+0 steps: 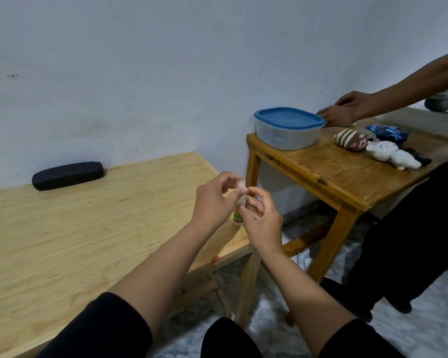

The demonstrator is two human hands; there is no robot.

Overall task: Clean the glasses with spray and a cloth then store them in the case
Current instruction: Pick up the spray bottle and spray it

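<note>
A small spray bottle (237, 217) with a colourful label is held upright above the right end of the light wooden table (88, 228). My right hand (263, 220) grips its body. My left hand (215, 197) pinches a small clear cap (239, 184) at the bottle's top. A black glasses case (67, 175) lies shut at the back of the table by the wall. Neither glasses nor cloth are in view.
A darker wooden side table (342, 174) stands to the right with a blue-lidded plastic box (289, 127), two plush toys (352, 142) and a blue packet (388, 133). Another person stands there, a hand (344, 109) reaching behind the box.
</note>
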